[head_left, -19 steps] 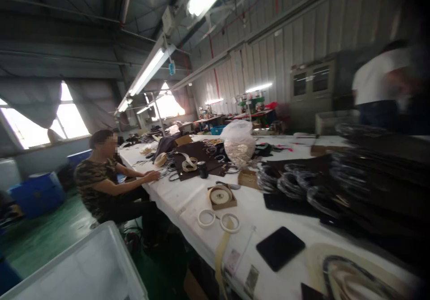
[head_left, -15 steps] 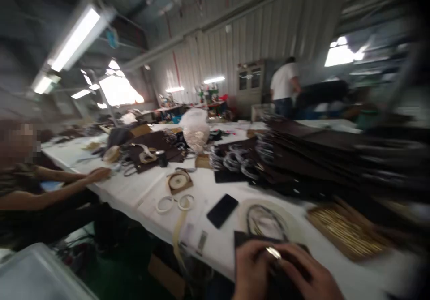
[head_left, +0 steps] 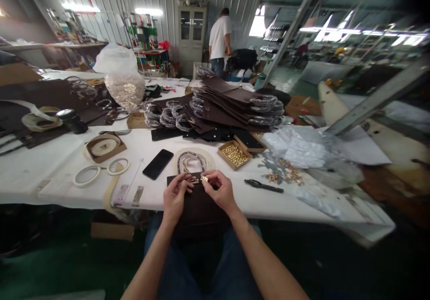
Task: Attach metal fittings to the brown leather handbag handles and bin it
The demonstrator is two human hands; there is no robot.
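One gold piece sits pinched in your right hand, seemingly for precision; your left hand has an unclear grip.

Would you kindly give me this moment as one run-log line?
left hand: at top edge of dark piece, grip unclear | right hand: pinching gold-coloured fitting | nearby: black phone, black pen-like tool

Here's a black rectangular smartphone, flat on the white-covered table, two white ring-shaped tape rolls just to its left! Farther back, a co-worker in a white shirt stands beside a tall grey cabinet with glass-paned doors.
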